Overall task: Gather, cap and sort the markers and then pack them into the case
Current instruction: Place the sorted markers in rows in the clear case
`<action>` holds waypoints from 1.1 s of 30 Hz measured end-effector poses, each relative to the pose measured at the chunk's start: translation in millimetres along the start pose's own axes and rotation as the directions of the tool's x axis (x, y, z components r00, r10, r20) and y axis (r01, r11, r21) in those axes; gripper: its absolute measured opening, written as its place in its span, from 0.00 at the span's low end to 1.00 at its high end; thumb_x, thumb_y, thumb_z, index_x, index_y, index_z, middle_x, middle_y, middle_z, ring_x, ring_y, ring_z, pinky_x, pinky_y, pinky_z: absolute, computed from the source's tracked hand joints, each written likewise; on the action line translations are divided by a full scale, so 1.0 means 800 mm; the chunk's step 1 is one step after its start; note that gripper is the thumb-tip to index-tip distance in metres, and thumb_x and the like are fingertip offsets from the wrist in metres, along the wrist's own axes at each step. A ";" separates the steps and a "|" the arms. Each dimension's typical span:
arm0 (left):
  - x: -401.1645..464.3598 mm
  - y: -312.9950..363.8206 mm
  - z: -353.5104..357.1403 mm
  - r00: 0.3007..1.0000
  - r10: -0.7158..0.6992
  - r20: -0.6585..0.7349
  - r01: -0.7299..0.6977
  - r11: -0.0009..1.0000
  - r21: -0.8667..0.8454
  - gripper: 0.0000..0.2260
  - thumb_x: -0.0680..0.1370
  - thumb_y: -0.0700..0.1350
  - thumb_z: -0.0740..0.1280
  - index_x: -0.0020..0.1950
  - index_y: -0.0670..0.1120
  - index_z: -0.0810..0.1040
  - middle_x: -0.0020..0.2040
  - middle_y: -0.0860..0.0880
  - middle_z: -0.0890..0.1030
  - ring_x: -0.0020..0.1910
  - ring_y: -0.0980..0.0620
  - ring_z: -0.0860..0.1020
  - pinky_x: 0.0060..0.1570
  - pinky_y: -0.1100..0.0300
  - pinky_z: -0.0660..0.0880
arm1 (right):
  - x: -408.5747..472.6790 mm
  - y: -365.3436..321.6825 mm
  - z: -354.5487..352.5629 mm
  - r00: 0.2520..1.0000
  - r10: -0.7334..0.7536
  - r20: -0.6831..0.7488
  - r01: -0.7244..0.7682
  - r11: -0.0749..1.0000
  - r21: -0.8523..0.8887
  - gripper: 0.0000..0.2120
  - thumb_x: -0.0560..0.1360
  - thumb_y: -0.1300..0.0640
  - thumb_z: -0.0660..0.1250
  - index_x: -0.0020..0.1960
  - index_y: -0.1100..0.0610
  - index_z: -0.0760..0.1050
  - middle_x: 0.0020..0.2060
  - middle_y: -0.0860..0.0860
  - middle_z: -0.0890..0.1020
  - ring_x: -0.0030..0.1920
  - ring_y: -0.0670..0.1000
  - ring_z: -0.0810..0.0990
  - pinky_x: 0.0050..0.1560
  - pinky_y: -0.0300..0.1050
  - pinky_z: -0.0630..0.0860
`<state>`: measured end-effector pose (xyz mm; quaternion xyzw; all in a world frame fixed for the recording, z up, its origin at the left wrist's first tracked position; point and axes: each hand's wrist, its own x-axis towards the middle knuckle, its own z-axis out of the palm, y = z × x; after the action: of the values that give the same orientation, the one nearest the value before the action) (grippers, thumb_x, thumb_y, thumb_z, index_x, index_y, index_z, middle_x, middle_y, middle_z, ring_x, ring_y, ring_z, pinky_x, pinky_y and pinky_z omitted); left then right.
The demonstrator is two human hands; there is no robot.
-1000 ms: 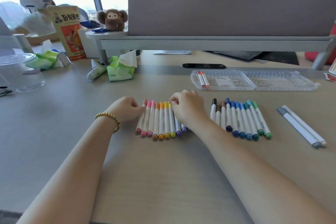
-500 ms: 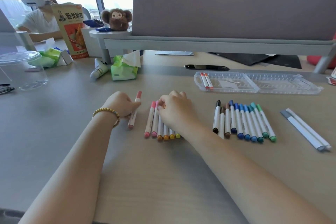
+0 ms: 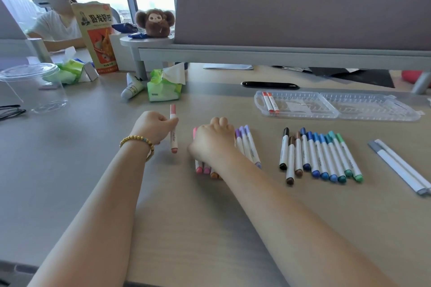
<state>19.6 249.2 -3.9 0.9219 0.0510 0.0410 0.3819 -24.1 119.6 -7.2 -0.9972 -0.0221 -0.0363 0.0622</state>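
Lifted clear, a salmon marker [image 3: 173,128] sits in the left hand [image 3: 152,126]; the right hand [image 3: 211,141] apparently grips warm-coloured markers [image 3: 206,169]; two markers [image 3: 270,102] are packed in the case [image 3: 335,114] at two o'clock.

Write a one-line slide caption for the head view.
Left hand lifts a salmon marker while the right hand gathers the warm-coloured row; open case waits behind.

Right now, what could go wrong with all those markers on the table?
The right hand covers a loose bundle of warm-colored markers; lifting it could scatter them toward the purple markers. The left hand holds one pink marker apart from its group, so it may get missorted. The clear case lies farther back, so markers may drop on the way.
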 end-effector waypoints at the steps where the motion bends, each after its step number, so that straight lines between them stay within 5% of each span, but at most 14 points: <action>1: -0.001 0.000 0.000 1.000 0.003 0.002 -0.003 1.000 -0.001 0.15 0.77 0.50 0.63 0.36 0.42 0.71 0.30 0.46 0.67 0.29 0.48 0.67 0.35 0.60 0.68 | 0.002 0.001 -0.002 1.000 0.006 0.012 -0.006 1.000 0.008 0.19 0.76 0.51 0.59 0.64 0.58 0.71 0.63 0.58 0.69 0.63 0.58 0.64 0.60 0.48 0.62; 6: -0.004 0.007 0.009 0.999 0.009 0.033 -0.008 1.000 -0.026 0.13 0.77 0.51 0.63 0.40 0.42 0.74 0.34 0.45 0.67 0.32 0.47 0.66 0.35 0.60 0.67 | 0.020 0.034 -0.036 0.980 0.096 0.177 -0.141 0.955 0.263 0.24 0.76 0.46 0.58 0.65 0.60 0.70 0.62 0.59 0.72 0.64 0.59 0.68 0.56 0.48 0.65; 9: 0.003 0.032 0.020 0.997 0.028 0.075 -0.026 0.999 -0.028 0.15 0.78 0.52 0.62 0.42 0.41 0.76 0.33 0.46 0.68 0.31 0.49 0.66 0.35 0.60 0.68 | 0.034 0.078 -0.057 0.975 0.093 0.203 -0.175 0.882 0.438 0.20 0.77 0.48 0.58 0.59 0.63 0.74 0.51 0.57 0.75 0.49 0.55 0.74 0.45 0.43 0.65; 13: 0.020 0.085 0.048 0.986 0.093 0.139 -0.090 0.996 -0.028 0.16 0.78 0.52 0.62 0.43 0.41 0.78 0.32 0.47 0.69 0.30 0.50 0.66 0.31 0.62 0.67 | 0.049 0.151 -0.063 0.956 0.204 0.211 -0.291 0.744 0.601 0.15 0.79 0.51 0.57 0.41 0.61 0.73 0.37 0.57 0.78 0.27 0.50 0.67 0.27 0.39 0.61; 15: 0.031 0.113 0.069 0.977 0.123 0.173 -0.121 0.992 -0.025 0.16 0.78 0.53 0.61 0.43 0.41 0.78 0.32 0.47 0.69 0.29 0.51 0.66 0.30 0.62 0.67 | 0.052 0.182 -0.065 0.937 0.268 0.226 -0.350 0.668 0.657 0.11 0.79 0.53 0.57 0.45 0.60 0.71 0.34 0.56 0.81 0.24 0.47 0.67 0.22 0.36 0.59; 21: 0.063 0.183 0.138 0.965 0.155 0.209 -0.162 0.987 0.017 0.16 0.79 0.52 0.59 0.36 0.43 0.72 0.30 0.47 0.70 0.27 0.51 0.67 0.30 0.62 0.66 | 0.059 0.264 -0.081 0.904 0.368 0.219 -0.409 0.588 0.698 0.10 0.76 0.59 0.59 0.53 0.63 0.75 0.43 0.56 0.81 0.30 0.47 0.69 0.26 0.36 0.63; 27: 0.099 0.233 0.201 0.940 0.222 0.260 -0.256 0.961 0.103 0.17 0.79 0.50 0.59 0.33 0.43 0.69 0.28 0.48 0.68 0.26 0.52 0.66 0.30 0.61 0.66 | 0.088 0.314 -0.090 0.890 0.422 0.174 -0.404 0.550 0.731 0.12 0.77 0.58 0.60 0.54 0.66 0.75 0.35 0.54 0.75 0.30 0.48 0.68 0.27 0.38 0.63; 33: 0.138 0.247 0.256 0.955 0.155 0.252 -0.194 0.971 0.138 0.17 0.79 0.49 0.60 0.31 0.44 0.65 0.28 0.49 0.67 0.26 0.54 0.66 0.29 0.61 0.64 | 0.117 0.336 -0.082 0.889 0.426 0.171 -0.407 0.561 0.721 0.11 0.78 0.58 0.61 0.53 0.65 0.76 0.35 0.54 0.72 0.31 0.48 0.68 0.29 0.39 0.63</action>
<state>164.8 -19.3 -4.5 0.9488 -0.0741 -0.0411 0.3042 77.6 -151.6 31.5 -0.8604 0.2016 -0.0199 0.4676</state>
